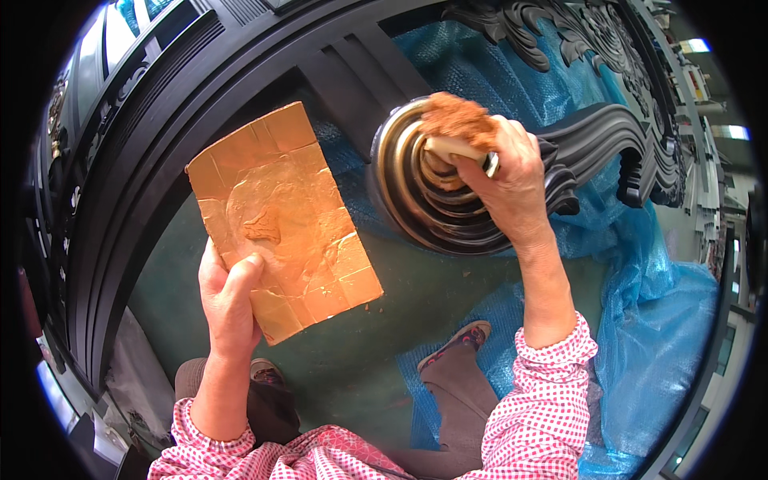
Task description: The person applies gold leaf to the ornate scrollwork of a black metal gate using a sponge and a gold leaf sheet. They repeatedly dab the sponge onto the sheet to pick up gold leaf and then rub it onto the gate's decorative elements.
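A dark green floor (344, 376) is seen below, and a big black curved frame (152, 160) is seen along the left and top. Blue bubble wrap (656, 336) is spread on the right, behind and under the black wood. A flat piece of cardboard (316, 208), coated in shiny gold, is held up by the left hand (228, 300) at its lower left edge. The cardboard is tilted, and its middle is wrinkled and worn. It is pinched there, with the thumb laid on the front and the other fingers mostly hidden behind. A brush (460, 120) with fluffy orange-brown hair is held by the right hand (516, 180), in front of a big round curl (392, 180) of black wood. The pale part of the brush is pinched between the thumb and the bent fingers. The upper part of the curl is covered by the brush hair, but whether the two are touching cannot be told. Gold colour is seen on the rings at the upper left of the curl, while the lower rings are mostly black. Black carved leaves (552, 36) are seen at the top right. Red-and-white checked sleeves (544, 392) are worn on both arms.
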A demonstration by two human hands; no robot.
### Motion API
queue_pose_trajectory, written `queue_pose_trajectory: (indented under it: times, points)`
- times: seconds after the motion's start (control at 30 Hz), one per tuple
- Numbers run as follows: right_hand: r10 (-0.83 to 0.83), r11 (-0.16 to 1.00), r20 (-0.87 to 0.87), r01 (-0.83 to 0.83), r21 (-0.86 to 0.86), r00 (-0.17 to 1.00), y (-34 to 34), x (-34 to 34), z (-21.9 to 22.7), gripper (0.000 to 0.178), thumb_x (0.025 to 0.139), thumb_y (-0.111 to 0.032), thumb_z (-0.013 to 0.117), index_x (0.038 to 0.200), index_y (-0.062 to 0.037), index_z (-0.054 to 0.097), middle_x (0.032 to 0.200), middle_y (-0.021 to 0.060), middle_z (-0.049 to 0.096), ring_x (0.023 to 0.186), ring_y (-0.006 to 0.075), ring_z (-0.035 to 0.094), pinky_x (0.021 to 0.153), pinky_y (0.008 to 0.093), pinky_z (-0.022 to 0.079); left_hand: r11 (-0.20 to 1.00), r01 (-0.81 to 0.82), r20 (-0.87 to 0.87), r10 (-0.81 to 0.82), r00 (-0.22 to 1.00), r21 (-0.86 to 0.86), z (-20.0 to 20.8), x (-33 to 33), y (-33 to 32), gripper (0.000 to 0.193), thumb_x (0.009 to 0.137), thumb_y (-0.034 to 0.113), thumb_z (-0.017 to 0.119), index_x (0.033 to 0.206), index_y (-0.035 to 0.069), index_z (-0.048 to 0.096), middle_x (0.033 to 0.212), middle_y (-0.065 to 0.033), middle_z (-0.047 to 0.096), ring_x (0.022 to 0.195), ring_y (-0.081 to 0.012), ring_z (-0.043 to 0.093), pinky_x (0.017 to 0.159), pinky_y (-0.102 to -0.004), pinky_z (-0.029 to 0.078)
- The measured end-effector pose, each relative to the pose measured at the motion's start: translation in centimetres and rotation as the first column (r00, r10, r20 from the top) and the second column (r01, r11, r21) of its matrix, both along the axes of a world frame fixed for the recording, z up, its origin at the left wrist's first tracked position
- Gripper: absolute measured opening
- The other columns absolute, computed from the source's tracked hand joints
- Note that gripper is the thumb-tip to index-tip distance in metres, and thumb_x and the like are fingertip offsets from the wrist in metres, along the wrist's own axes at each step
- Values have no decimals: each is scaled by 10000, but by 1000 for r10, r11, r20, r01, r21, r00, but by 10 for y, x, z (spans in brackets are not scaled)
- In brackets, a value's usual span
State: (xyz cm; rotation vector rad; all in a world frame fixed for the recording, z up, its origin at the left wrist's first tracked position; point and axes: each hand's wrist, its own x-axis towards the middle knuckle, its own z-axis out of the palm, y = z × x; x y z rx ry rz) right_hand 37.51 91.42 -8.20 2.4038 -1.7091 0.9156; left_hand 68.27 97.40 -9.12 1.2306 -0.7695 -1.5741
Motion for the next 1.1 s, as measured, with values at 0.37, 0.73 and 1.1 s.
queue_pose_trajectory:
  times: [0.37,0.73,1.1]
  points:
    - [64,998,-138,-62,18,988,-9,-17,10,233,730,-213,713,846,-77,563,794,62,556,790,256,545,721,378,395,980,-188,-10,188,982,-69,1,-20,0,391,837,67,481,1208,-48,439,1122,-134,565,969,-172,587,846,-300,491]
    - [168,986,-154,-169,7,974,-21,-25,15,241,738,-216,707,877,-72,574,829,65,571,816,266,548,733,379,396,922,-370,-123,356,926,-117,-17,-35,14,375,846,54,481,1200,-64,446,1106,-151,582,938,-181,613,837,-309,504]
    - [251,941,146,-277,196,957,-12,-28,7,296,712,-139,749,952,-32,613,923,90,620,914,262,575,778,365,428,890,-442,-143,426,893,-114,-27,-42,44,387,857,75,472,1217,-52,407,1111,-162,565,949,-234,642,825,-367,555]
